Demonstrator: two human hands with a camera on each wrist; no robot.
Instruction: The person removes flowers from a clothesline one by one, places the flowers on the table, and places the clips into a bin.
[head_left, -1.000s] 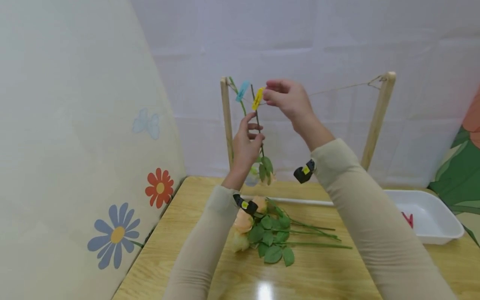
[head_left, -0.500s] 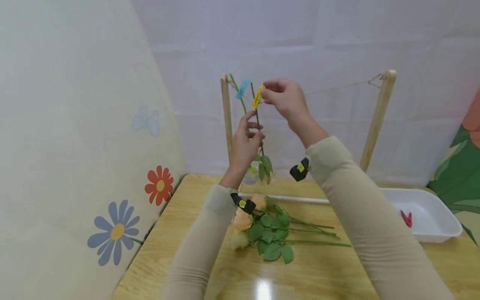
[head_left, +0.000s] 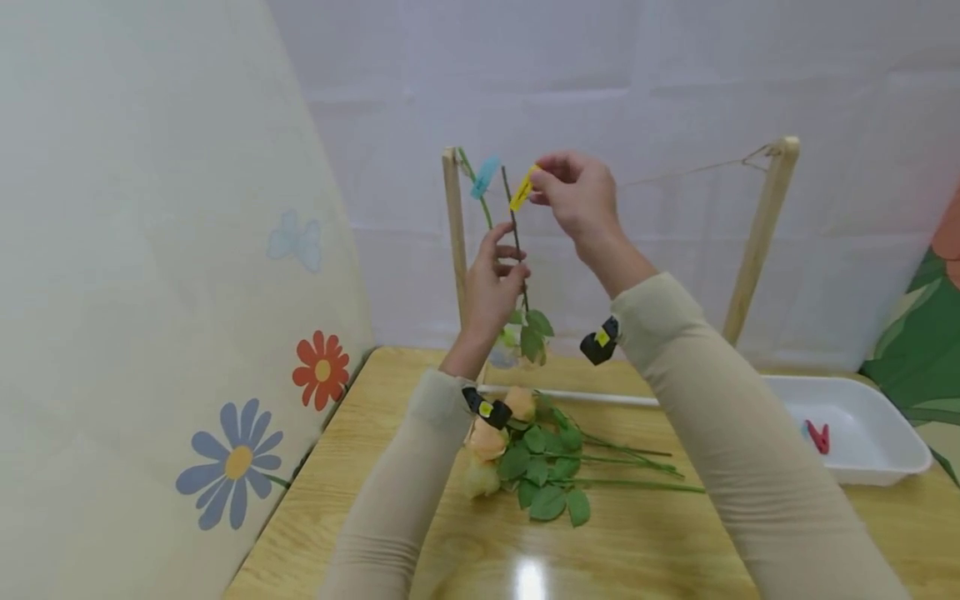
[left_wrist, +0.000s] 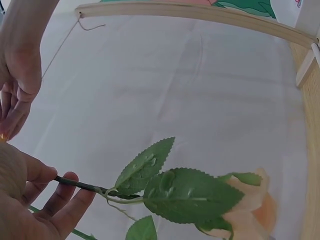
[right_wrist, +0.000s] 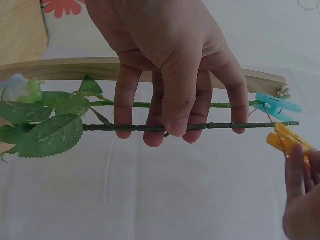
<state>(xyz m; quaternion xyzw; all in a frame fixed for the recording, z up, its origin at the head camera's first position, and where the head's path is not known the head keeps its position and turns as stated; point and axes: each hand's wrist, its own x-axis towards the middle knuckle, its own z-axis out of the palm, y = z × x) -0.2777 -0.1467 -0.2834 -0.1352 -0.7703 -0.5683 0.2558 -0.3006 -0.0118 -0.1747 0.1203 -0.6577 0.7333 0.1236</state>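
An upside-down peach rose with a dark stem is in my left hand, thumb and fingertips pinching the stem. My right hand pinches a yellow clothespin by its upper end. In the right wrist view, the tip of that clothespin is at the stem's end, by the string; whether it grips either cannot be told. Just left, a light-blue clothespin holds another green stem on the string, and this flower also hangs head down behind my left hand.
The string runs between two wooden posts. Several roses with leafy stems lie on the wooden table below. At right, a white tray holds a red clothespin. A patterned wall stands at left.
The yellow clothespin has tilted and shifted slightly right with my right hand, away from the stem in the head view. My left hand stays in place on the stem; the rose's leaves have turned a little.
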